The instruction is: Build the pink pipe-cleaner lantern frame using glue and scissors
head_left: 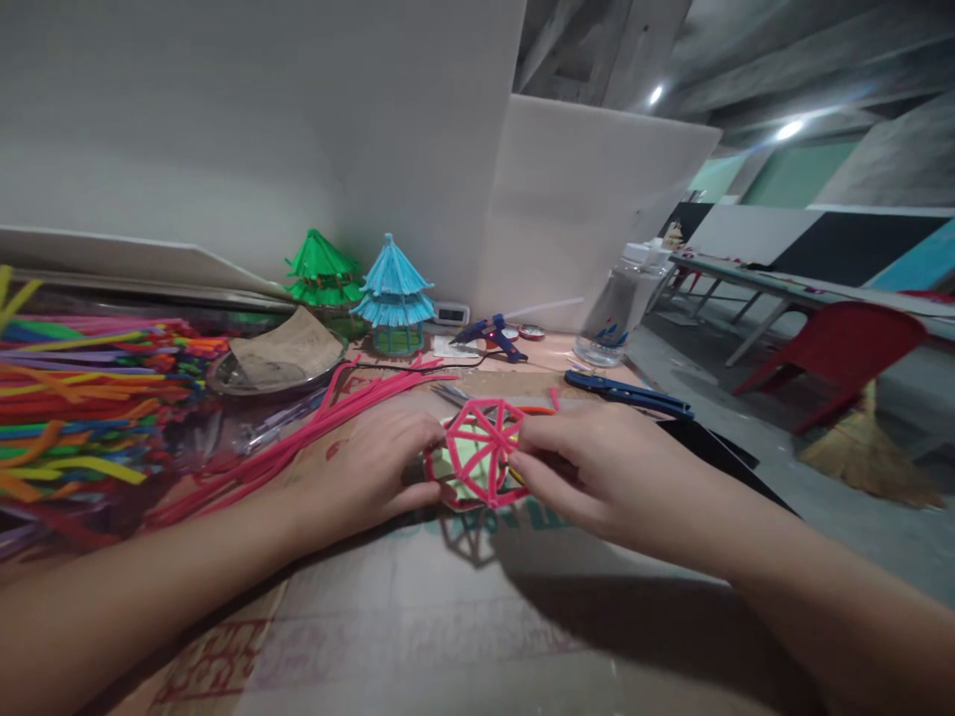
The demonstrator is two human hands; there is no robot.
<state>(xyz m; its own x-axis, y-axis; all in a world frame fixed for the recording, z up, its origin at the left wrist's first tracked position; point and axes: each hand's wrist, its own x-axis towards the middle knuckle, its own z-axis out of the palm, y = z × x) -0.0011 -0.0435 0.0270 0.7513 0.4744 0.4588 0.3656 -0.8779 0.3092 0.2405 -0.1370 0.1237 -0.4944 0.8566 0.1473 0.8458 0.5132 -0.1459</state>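
table [358, 676]: printed lettering [224, 651]; room [693, 373] beyond: red chair [858, 348]. pink spoked frame [493, 440] between left hand [373, 462] and right hand [597, 462], both gripping it.

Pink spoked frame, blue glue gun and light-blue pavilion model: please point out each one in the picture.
Pink spoked frame [495, 442], head view: on its central hub.
Blue glue gun [493, 329], head view: on its body.
Light-blue pavilion model [392, 297], head view: on its roof.

Pink strips [350, 406] on a worktop [418, 636]
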